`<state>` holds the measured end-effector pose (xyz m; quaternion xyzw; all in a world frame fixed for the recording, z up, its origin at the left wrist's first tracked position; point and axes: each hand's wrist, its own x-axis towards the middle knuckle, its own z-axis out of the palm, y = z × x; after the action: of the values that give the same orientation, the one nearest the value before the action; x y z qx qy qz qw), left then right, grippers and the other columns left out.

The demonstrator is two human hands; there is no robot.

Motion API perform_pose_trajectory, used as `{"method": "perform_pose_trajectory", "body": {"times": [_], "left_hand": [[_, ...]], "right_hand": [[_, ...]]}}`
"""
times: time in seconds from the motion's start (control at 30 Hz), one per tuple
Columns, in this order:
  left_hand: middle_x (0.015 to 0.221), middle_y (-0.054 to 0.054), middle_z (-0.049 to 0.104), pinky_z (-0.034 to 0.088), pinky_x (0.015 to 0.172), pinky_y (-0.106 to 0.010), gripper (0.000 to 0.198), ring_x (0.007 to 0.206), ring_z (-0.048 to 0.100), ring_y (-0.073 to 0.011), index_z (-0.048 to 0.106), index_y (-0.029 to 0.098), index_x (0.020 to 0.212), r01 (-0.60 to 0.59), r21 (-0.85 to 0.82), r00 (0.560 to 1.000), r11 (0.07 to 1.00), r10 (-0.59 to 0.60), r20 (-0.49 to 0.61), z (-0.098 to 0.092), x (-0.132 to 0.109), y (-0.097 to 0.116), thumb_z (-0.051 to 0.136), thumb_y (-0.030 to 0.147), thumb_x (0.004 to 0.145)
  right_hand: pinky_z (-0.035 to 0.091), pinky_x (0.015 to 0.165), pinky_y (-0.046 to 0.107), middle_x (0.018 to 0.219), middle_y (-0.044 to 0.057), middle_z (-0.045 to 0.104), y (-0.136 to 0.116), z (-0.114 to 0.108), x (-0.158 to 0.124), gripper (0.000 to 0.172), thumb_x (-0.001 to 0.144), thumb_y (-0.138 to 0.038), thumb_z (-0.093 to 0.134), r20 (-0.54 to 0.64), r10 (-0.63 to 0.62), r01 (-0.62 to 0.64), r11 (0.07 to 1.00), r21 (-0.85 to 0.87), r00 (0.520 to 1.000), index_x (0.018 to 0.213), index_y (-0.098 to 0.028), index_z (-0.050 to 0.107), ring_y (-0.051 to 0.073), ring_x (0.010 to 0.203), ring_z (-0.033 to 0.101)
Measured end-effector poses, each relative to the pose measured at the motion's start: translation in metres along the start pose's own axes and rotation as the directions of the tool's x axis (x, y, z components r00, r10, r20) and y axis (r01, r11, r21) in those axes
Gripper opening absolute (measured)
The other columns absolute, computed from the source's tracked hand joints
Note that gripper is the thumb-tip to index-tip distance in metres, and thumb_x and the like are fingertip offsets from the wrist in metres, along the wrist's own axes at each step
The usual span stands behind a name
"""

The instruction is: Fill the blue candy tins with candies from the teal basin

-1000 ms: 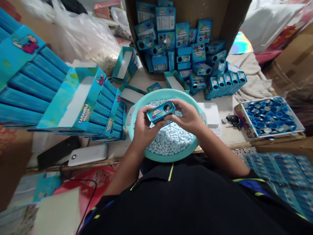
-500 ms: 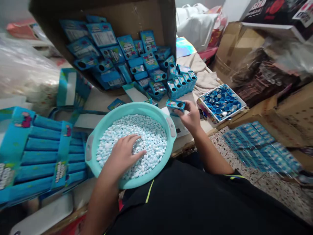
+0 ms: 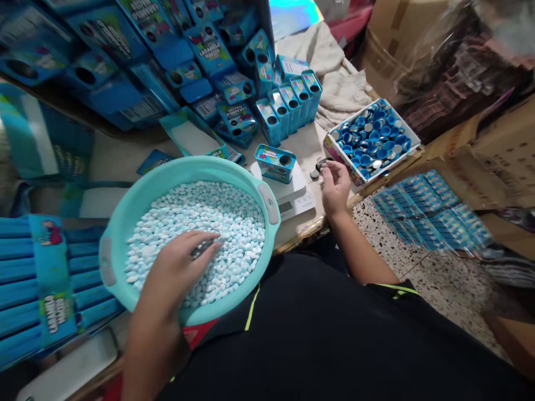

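My left hand rests on small pale-blue and white candies in a turquoise bowl. Its fingers curve down, with a gap between thumb and forefinger. A blue printed candy box with a dark round hole in its top stands on a white digital scale, right of the bowl. Beyond the scale, my right hand has its fingertips drawn together at small dark and silvery items on the table. What sits between those fingertips is too small to make out.
A shallow box of blue and silver caps lies beyond my right hand. Several upright blue boxes form a row behind the scale. A large carton of blue boxes stands at the back left. Packed blue boxes lie left.
My right hand has let go of the blue candy box, which now stands on the scale, and moved to the small items. My left hand's thumb and fingers have drawn closer. The view has shifted.
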<state>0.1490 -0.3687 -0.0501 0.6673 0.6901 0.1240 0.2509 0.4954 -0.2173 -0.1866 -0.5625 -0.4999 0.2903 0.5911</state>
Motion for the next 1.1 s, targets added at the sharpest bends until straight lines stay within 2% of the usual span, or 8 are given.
{"method": "perform_pose_trajectory", "body": {"times": [0.13,0.23,0.47,0.7,0.83,0.93,1.0,1.1], "left_hand": [[0.108,-0.009,0.082,0.061,0.1,-0.046,0.03,0.106,0.077,-0.031,0.08,0.022,0.104,-0.065,0.027,0.989,0.998,0.068,-0.128,-0.001,0.0,0.005,0.063,0.045,0.096],[0.111,-0.005,0.082,0.063,0.098,-0.048,0.022,0.108,0.076,-0.0303,0.078,0.027,0.104,-0.041,0.005,0.983,0.999,0.041,-0.179,-0.002,-0.002,0.009,0.065,0.043,0.097],[0.113,0.001,0.082,0.065,0.095,-0.053,0.018,0.107,0.075,-0.0308,0.078,0.031,0.106,0.026,-0.049,0.979,0.998,-0.036,-0.198,-0.001,-0.007,0.009,0.073,0.046,0.096],[0.115,-0.004,0.081,0.064,0.094,-0.047,0.026,0.102,0.075,-0.0301,0.077,0.028,0.107,0.056,-0.038,0.982,0.998,-0.061,-0.178,-0.002,-0.009,0.013,0.067,0.05,0.097],[0.114,-0.006,0.081,0.061,0.099,-0.045,0.028,0.107,0.075,-0.0315,0.077,0.027,0.108,0.053,-0.012,0.993,0.999,-0.054,-0.109,0.0,-0.008,0.012,0.064,0.049,0.096],[0.115,-0.007,0.081,0.058,0.104,-0.045,0.028,0.111,0.074,-0.0317,0.076,0.026,0.108,0.011,-0.015,0.998,1.0,-0.012,-0.063,0.001,-0.008,0.011,0.061,0.046,0.095],[0.115,-0.008,0.08,0.057,0.104,-0.045,0.028,0.11,0.073,-0.0311,0.076,0.026,0.108,-0.006,-0.043,0.999,0.999,0.004,-0.051,0.001,-0.008,0.011,0.059,0.045,0.096],[0.114,-0.009,0.079,0.057,0.104,-0.045,0.028,0.11,0.072,-0.0304,0.075,0.024,0.109,-0.03,-0.096,0.998,0.995,0.024,-0.057,0.001,-0.01,0.012,0.057,0.042,0.098]], "right_hand": [[0.062,0.083,0.037,0.105,0.005,0.071,0.001,0.004,0.004,0.02,0.096,-0.041,0.061,0.077,-0.03,0.035,0.998,-0.058,0.997,0.11,-0.027,0.065,0.018,0.091,0.072],[0.061,0.08,0.036,0.105,0.005,0.07,-0.002,0.002,0.005,0.017,0.096,-0.039,0.061,0.094,-0.049,0.058,0.994,-0.096,0.994,0.107,-0.026,0.066,0.017,0.09,0.072],[0.062,0.077,0.036,0.104,0.006,0.069,-0.003,0.002,0.005,0.017,0.095,-0.037,0.06,0.058,-0.088,0.094,0.989,-0.11,0.994,0.106,-0.025,0.066,0.019,0.089,0.072],[0.064,0.08,0.038,0.111,0.006,0.071,-0.008,-0.001,0.001,0.023,0.096,-0.04,0.058,0.101,-0.137,0.153,0.972,-0.18,0.985,0.115,-0.028,0.063,0.019,0.093,0.073],[0.061,0.105,0.053,0.129,0.011,0.072,-0.016,0.004,0.008,0.05,0.088,-0.049,0.073,0.321,-0.337,0.396,0.908,-0.137,0.885,0.133,-0.029,0.063,0.03,0.12,0.071],[0.057,0.112,0.058,0.131,0.011,0.075,-0.02,0.019,0.02,0.056,0.085,-0.057,0.077,0.474,-0.362,0.446,0.892,-0.075,0.803,0.132,-0.029,0.066,0.034,0.124,0.071],[0.06,0.107,0.058,0.121,0.009,0.079,-0.025,0.032,0.025,0.045,0.09,-0.057,0.071,0.49,-0.348,0.421,0.906,-0.043,0.799,0.125,-0.028,0.069,0.032,0.114,0.075],[0.064,0.099,0.055,0.117,0.009,0.079,-0.043,0.043,0.026,0.04,0.096,-0.052,0.065,0.361,-0.462,0.49,0.871,0.014,0.81,0.127,-0.028,0.069,0.031,0.109,0.076]]}}
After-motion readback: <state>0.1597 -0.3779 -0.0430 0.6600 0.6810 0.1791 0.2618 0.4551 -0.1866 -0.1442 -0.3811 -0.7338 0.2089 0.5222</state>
